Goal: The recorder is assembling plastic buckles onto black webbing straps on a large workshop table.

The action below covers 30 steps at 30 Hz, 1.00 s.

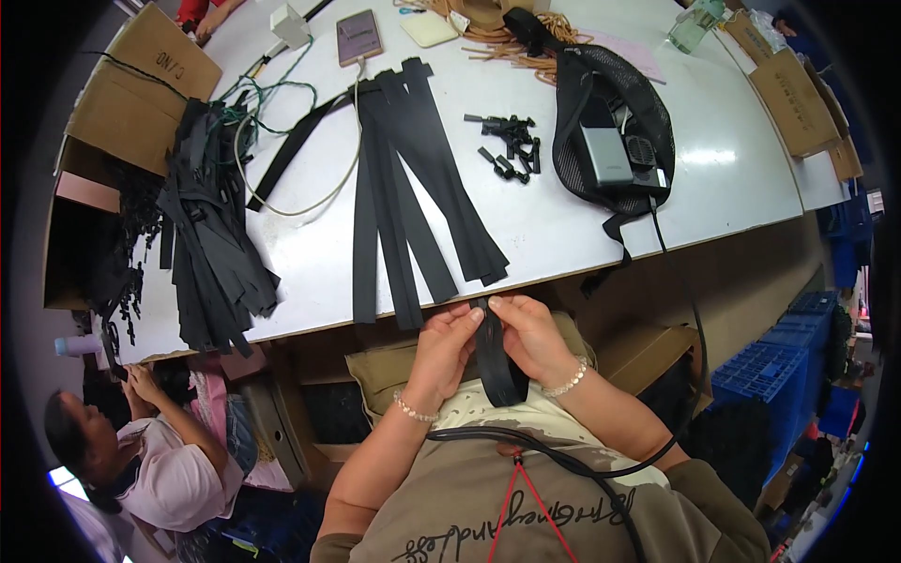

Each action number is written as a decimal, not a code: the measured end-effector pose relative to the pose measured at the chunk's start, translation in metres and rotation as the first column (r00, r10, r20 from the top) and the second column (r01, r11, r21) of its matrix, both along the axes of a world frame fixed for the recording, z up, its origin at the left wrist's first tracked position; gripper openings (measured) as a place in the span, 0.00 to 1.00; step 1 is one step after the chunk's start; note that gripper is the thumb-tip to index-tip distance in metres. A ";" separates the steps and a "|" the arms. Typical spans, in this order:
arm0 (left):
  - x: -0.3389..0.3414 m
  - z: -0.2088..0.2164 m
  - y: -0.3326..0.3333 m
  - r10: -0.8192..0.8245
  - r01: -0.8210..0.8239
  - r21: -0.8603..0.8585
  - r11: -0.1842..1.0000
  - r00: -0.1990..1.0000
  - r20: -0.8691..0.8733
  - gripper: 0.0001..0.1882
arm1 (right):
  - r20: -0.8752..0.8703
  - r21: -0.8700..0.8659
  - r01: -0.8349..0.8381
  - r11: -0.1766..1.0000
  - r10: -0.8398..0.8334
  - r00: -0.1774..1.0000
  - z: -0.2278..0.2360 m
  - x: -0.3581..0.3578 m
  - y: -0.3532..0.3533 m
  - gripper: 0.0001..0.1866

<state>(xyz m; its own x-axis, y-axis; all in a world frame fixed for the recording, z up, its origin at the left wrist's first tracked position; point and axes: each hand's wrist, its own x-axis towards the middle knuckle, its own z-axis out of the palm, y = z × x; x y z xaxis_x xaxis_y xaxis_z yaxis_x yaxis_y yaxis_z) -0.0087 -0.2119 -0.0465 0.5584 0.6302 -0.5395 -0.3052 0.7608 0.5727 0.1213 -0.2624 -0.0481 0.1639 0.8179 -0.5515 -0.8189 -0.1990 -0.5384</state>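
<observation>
My left hand [445, 343] and my right hand [536, 340] meet just off the table's front edge, thumbs and fingers pinching the upper end of a black zipper-like strip [500, 368]. The strip hangs in a loop toward my lap, with a faint line along its middle. Beyond my hands, several long flat black strips [405, 202] fan out over the white table [310, 253], bunched at their far end. Small black pieces [511, 145], perhaps zipper pulls, lie in a loose cluster farther right.
A bigger heap of black strips [211, 244] overhangs the edge at left, near a cardboard box [141, 89]. A phone [359, 38] trails a white cable. At right rests a black mesh bag [615, 103] with a grey power bank [608, 155]. A co-worker [169, 460] sits lower left.
</observation>
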 end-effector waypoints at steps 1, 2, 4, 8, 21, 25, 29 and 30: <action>-0.003 0.006 -0.004 0.004 -0.004 -0.001 1.000 1.000 -0.005 0.06 | 0.009 0.013 -0.083 0.996 0.083 0.997 0.007 0.003 -0.002 0.05; -0.006 0.013 -0.007 0.008 -0.008 -0.002 1.000 1.000 -0.008 0.08 | 0.066 0.027 -0.119 0.993 0.117 0.991 0.012 0.008 -0.007 0.04; -0.012 0.033 -0.009 -0.025 0.032 0.118 0.993 0.998 -0.063 0.10 | 0.195 0.100 -0.174 0.980 0.153 0.969 0.032 0.014 -0.013 0.04; -0.024 0.086 0.007 -0.063 0.161 0.490 0.857 0.976 -0.210 0.08 | 0.495 0.244 -0.353 0.903 0.197 0.846 0.082 0.018 -0.009 0.03; -0.033 0.138 0.057 -0.263 0.463 0.535 0.707 0.874 -0.408 0.08 | 0.506 0.376 -0.342 0.861 0.119 0.855 0.104 0.010 0.014 0.11; -0.036 0.128 0.061 -0.265 0.477 0.514 0.713 0.862 -0.433 0.07 | 0.457 0.345 -0.495 0.797 0.318 0.831 0.112 0.002 0.021 0.19; -0.041 0.126 0.062 -0.268 0.481 0.492 0.726 0.856 -0.441 0.07 | 0.419 0.276 -0.583 0.764 0.450 0.788 0.097 0.007 0.027 0.15; -0.042 0.126 0.062 -0.271 0.479 0.484 0.732 0.857 -0.438 0.07 | 0.417 0.250 -0.605 0.756 0.479 0.772 0.094 0.007 0.027 0.13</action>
